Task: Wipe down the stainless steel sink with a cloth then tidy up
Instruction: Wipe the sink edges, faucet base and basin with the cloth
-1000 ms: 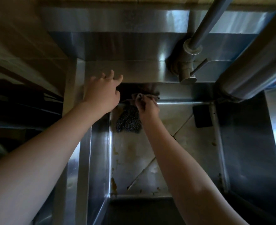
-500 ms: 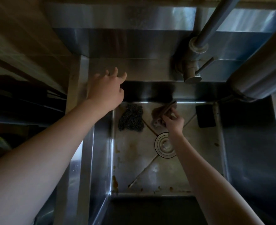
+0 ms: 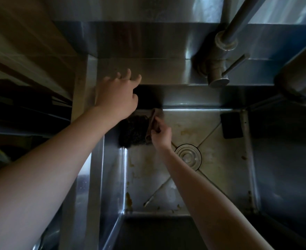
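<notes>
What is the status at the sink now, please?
Left hand rests on sink rim. Right hand grips cloth at basin's back. Steel scourer beside cloth, in the way.

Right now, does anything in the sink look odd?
Yes. Brown stains spot the sink floor, mostly along its left and front edges. A dark scourer and a black pad lie at the back.
</notes>
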Action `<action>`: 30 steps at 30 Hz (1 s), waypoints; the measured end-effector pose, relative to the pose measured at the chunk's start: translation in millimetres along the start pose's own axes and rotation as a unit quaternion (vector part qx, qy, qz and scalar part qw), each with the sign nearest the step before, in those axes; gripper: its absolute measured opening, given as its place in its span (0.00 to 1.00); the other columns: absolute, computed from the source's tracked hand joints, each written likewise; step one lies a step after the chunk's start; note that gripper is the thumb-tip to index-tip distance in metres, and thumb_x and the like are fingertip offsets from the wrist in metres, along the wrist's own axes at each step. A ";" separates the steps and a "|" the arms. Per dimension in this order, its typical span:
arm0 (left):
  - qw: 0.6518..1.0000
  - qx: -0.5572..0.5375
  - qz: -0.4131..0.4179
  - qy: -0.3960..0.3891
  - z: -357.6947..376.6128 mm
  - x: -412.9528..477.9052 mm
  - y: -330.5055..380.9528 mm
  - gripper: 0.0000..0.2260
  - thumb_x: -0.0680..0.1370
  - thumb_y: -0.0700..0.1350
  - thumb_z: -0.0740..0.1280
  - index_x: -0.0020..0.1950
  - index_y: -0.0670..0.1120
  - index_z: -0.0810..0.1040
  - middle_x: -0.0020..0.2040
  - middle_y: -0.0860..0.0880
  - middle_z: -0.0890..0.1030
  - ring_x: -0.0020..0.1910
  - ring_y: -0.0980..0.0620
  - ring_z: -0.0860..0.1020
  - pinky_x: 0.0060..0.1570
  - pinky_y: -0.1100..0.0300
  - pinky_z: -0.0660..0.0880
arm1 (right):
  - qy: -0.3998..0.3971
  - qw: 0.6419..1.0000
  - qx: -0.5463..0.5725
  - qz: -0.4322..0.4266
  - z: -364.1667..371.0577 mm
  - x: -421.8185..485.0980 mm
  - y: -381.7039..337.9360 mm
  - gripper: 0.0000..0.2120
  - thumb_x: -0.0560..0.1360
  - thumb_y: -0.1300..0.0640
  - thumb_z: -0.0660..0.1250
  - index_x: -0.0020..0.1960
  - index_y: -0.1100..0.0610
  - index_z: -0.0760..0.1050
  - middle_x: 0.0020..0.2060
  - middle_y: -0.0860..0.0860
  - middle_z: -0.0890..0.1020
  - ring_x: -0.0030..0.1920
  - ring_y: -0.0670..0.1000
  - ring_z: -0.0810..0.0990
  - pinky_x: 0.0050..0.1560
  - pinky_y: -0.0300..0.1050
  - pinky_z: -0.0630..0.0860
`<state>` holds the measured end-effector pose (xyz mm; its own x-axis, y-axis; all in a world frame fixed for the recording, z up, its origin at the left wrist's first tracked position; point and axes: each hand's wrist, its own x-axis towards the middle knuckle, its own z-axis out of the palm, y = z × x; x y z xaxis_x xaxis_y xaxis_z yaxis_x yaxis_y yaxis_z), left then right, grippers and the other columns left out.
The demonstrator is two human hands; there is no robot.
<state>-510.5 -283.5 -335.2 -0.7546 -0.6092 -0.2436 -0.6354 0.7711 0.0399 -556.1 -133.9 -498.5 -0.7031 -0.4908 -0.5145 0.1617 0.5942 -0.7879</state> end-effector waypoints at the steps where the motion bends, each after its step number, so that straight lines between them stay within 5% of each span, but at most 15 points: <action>1: 1.000 0.000 0.000 -0.001 -0.2 0.0 0.2 0.25 0.77 0.45 0.59 0.75 0.52 0.60 0.76 0.42 0.59 0.72 0.38 0.62 0.66 0.44 0.63 | 0.017 1.000 -0.018 -0.007 -8.0 2.0 -0.7 0.27 0.70 0.72 0.60 0.66 0.55 0.73 0.56 0.52 0.82 0.57 0.49 0.78 0.57 0.35 0.71; 5: 1.000 -0.009 -0.001 -0.005 -0.8 -0.7 0.3 0.25 0.78 0.45 0.59 0.75 0.52 0.59 0.76 0.42 0.59 0.72 0.37 0.61 0.67 0.45 0.61 | 0.054 0.995 -0.077 -0.038 -43.6 14.0 1.4 0.27 0.70 0.71 0.57 0.66 0.53 0.74 0.54 0.54 0.83 0.56 0.54 0.80 0.54 0.40 0.73; 14: 1.000 -0.012 0.000 -0.007 -0.5 0.1 0.5 0.25 0.78 0.45 0.58 0.75 0.52 0.59 0.76 0.42 0.58 0.72 0.38 0.61 0.67 0.45 0.60 | 0.170 0.982 -0.074 -0.044 -82.5 18.3 13.0 0.27 0.73 0.69 0.55 0.65 0.50 0.74 0.56 0.51 0.82 0.55 0.48 0.79 0.53 0.30 0.69; 16: 1.000 -0.016 0.001 -0.008 -1.3 -0.5 0.5 0.25 0.78 0.45 0.58 0.75 0.52 0.59 0.76 0.42 0.58 0.72 0.38 0.61 0.67 0.45 0.60 | 0.139 0.977 -0.131 -0.091 -84.2 13.2 18.7 0.25 0.74 0.69 0.56 0.66 0.51 0.73 0.58 0.54 0.81 0.55 0.51 0.79 0.54 0.35 0.70; 19: 1.000 -0.020 0.000 -0.007 -2.7 -0.9 1.0 0.25 0.77 0.45 0.58 0.75 0.52 0.59 0.76 0.42 0.58 0.72 0.38 0.61 0.67 0.46 0.60 | -0.014 0.956 -0.250 -0.155 -72.5 13.3 28.4 0.25 0.74 0.70 0.58 0.69 0.55 0.71 0.67 0.56 0.74 0.65 0.56 0.74 0.64 0.43 0.69; 22: 1.000 -0.014 -0.001 -0.007 -1.8 -1.0 1.1 0.25 0.77 0.45 0.58 0.75 0.52 0.59 0.76 0.42 0.58 0.73 0.38 0.60 0.67 0.45 0.60 | -0.126 0.873 -0.443 -0.159 -58.9 17.7 36.6 0.30 0.75 0.68 0.58 0.74 0.52 0.62 0.75 0.56 0.59 0.72 0.60 0.63 0.71 0.51 0.63; 27: 1.000 -0.017 0.005 0.004 0.9 -0.9 -1.6 0.25 0.77 0.45 0.59 0.75 0.52 0.60 0.76 0.42 0.59 0.72 0.37 0.61 0.67 0.44 0.61 | -0.113 0.824 -0.524 -0.183 -49.0 21.6 42.9 0.29 0.76 0.66 0.58 0.75 0.52 0.58 0.76 0.58 0.55 0.73 0.61 0.60 0.69 0.53 0.64; 30: 1.000 -0.013 0.005 0.004 2.7 0.2 -2.0 0.26 0.77 0.45 0.59 0.75 0.52 0.60 0.76 0.43 0.60 0.72 0.37 0.61 0.66 0.44 0.61 | -0.108 0.837 -0.505 -0.178 -62.2 38.3 42.5 0.28 0.76 0.66 0.60 0.74 0.54 0.61 0.76 0.55 0.56 0.74 0.58 0.60 0.70 0.52 0.65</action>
<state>-508.9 -284.7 -337.9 -0.7629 -0.6026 -0.2343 -0.6313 0.7725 0.0684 -619.2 -87.8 -530.7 -0.4232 -0.7904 -0.4429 -0.7769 0.5681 -0.2715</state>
